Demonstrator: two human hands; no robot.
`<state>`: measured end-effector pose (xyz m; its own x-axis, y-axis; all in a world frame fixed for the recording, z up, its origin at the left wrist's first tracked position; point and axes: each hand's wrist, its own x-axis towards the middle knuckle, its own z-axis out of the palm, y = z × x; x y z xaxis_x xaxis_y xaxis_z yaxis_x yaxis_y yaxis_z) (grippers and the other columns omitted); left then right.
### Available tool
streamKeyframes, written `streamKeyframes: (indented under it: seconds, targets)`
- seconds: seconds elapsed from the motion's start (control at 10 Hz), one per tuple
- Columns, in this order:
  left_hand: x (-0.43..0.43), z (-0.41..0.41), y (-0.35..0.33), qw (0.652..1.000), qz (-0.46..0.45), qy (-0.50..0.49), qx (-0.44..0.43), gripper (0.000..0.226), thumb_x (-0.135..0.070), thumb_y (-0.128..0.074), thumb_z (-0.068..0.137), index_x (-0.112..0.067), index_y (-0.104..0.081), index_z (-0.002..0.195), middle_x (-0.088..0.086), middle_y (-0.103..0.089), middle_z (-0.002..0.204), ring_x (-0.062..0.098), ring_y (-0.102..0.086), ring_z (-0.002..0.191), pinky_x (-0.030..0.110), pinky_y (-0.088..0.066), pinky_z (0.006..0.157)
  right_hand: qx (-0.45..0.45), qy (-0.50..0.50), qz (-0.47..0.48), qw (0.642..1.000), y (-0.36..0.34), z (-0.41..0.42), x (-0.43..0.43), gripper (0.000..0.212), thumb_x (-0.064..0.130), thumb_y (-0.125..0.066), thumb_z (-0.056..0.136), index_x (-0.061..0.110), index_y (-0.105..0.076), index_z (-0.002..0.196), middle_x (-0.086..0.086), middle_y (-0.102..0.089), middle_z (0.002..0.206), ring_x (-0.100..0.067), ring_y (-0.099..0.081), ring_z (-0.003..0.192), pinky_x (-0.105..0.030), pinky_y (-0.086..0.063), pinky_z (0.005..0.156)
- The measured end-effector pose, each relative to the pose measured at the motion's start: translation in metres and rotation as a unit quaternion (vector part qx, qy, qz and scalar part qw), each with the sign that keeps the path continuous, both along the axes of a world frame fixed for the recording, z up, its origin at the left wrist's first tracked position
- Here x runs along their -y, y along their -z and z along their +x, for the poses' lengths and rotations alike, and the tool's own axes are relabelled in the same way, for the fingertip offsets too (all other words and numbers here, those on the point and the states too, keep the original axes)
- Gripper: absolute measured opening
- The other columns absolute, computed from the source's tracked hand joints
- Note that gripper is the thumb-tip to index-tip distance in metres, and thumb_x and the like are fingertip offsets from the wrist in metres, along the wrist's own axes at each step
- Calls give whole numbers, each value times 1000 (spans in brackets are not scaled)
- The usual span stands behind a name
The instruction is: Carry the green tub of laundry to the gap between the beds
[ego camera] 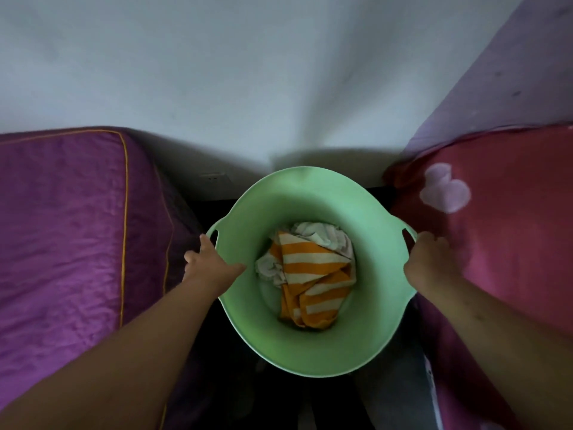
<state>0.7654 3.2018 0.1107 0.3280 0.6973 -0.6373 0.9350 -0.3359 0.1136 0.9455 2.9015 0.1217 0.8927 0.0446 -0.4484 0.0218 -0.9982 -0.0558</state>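
The green tub (273,346) sits low in the dark gap between the two beds, seen from above. Inside it lies laundry: an orange-and-white striped cloth (313,283) and a crumpled white cloth (322,235). My left hand (210,265) rests on the tub's left rim just below the left handle slot, fingers spread over the edge. My right hand (429,259) is curled around the right handle of the tub. Both forearms reach in from the bottom corners.
A bed with a purple quilted cover (68,231) stands on the left. A bed with a pink cover and a pale heart patch (502,243) stands on the right. A white wall (248,72) with a socket (214,178) closes the gap at the far end.
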Motion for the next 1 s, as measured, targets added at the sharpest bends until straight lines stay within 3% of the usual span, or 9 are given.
streamKeyframes:
  seconds: [0.2,0.4,0.5,0.6,0.8,0.9,1.0]
  targets:
    - [-19,25,63,999,-13,-29,30,118,-60,-71,70,-24,3,154,27,-29,141,43,-44,123,48,-40,97,33,-12,-20,999,64,33,-21,36,0,-56,81,-10,-48,115,-35,-52,121,-47,-49,112,-46,-40,99]
    - [-23,29,104,997,-36,-45,42,118,-58,-72,70,-22,3,154,25,-27,142,41,-43,125,46,-39,98,11,89,6,996,110,52,-35,41,8,-58,85,-8,-44,121,-35,-49,128,-47,-49,119,-46,-41,103]
    - [-24,32,120,997,-46,-44,48,118,-57,-72,70,-23,2,154,23,-26,143,39,-43,124,45,-40,97,-3,113,15,994,130,57,-40,40,8,-58,85,-11,-47,119,-35,-53,124,-47,-54,115,-48,-46,97]
    - [-26,34,132,997,-55,-33,48,117,-56,-73,69,-25,1,154,21,-25,143,38,-43,124,44,-40,96,0,127,21,992,146,58,-42,44,1,-60,82,-10,-46,121,-33,-52,126,-47,-51,117,-47,-45,97]
    - [-30,36,146,999,-33,11,34,117,-48,-73,74,-19,7,154,22,-20,145,39,-42,125,44,-40,99,18,132,2,991,162,72,-38,45,5,-59,86,-9,-44,126,-33,-45,133,-48,-48,120,-48,-43,100]
    - [-22,38,138,999,-17,35,-9,122,-49,-74,73,-16,13,153,22,-14,149,40,-31,133,49,-33,106,-11,143,21,989,157,69,-35,54,-1,-59,82,-3,-37,132,-31,-38,137,-50,-43,123,-48,-39,103]
    - [-13,37,129,996,23,61,-53,129,-57,-74,68,-20,17,151,16,3,157,37,-6,143,60,-20,110,-53,148,-3,988,151,59,-40,79,5,-62,79,10,-22,146,-26,-25,146,-46,-31,130,-50,-32,108]
